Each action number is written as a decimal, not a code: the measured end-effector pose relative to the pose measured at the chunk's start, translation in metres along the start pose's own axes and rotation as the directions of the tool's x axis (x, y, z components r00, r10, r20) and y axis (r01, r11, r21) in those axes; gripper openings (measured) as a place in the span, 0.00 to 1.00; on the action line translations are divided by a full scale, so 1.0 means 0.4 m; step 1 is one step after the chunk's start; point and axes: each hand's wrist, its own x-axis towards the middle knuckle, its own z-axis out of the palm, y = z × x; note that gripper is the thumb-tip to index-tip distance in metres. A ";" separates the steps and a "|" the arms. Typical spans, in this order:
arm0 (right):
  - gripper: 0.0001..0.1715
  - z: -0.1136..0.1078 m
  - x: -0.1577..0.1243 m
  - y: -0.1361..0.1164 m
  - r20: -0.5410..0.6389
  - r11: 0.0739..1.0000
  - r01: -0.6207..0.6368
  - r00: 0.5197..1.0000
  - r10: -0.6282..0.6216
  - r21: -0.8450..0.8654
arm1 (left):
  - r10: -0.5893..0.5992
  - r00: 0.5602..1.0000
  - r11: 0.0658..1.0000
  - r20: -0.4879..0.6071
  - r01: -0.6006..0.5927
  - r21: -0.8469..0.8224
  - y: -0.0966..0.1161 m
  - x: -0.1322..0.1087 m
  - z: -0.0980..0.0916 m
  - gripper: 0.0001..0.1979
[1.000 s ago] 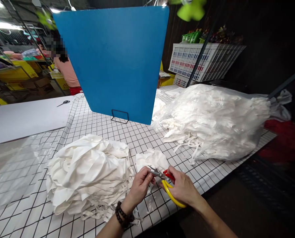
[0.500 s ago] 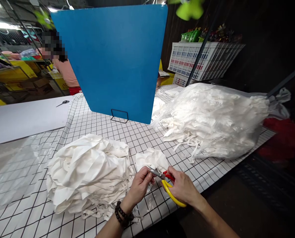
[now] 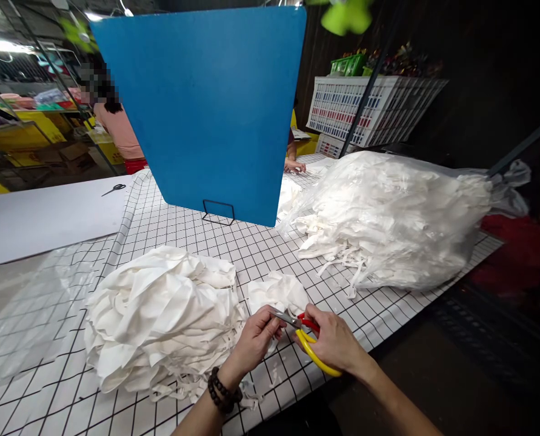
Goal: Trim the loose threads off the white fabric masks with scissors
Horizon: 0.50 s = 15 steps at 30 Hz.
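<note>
My right hand (image 3: 333,340) grips scissors (image 3: 313,345) with one red and one yellow handle. Their blades point left and reach the fingertips of my left hand (image 3: 257,334). Thumb and fingers of that hand are pinched together on the edge of a white cloth piece (image 3: 279,292), which lies just beyond both hands. How far the blades are apart is hard to tell. Left of my hands rests a large heap of white cloth pieces (image 3: 160,315) with thin strips hanging from its near edge. Small white scraps (image 3: 275,375) lie on the table below my hands.
A blue board (image 3: 206,115) stands on a wire foot across the grid-patterned tablecloth (image 3: 174,230). To the right is a clear plastic bag (image 3: 401,218) full of white cloth. Black scissors (image 3: 114,189) lie on a white sheet (image 3: 46,209). Another person's hand (image 3: 294,166) shows behind the board.
Another person's hand and forearm have come into sight at the board's right edge. My own hands and the scissors have hardly moved.
</note>
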 end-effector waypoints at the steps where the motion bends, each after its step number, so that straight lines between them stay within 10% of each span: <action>1: 0.19 -0.001 0.001 -0.002 0.004 1.000 0.003 1.000 -0.004 0.003 | 0.007 1.000 1.000 0.006 -0.007 0.019 0.001 0.000 -0.002 0.14; 15: 0.22 0.043 0.015 0.062 0.003 0.970 0.008 1.000 -0.009 0.244 | -0.003 0.999 0.999 0.033 0.002 0.040 0.015 0.003 -0.010 0.16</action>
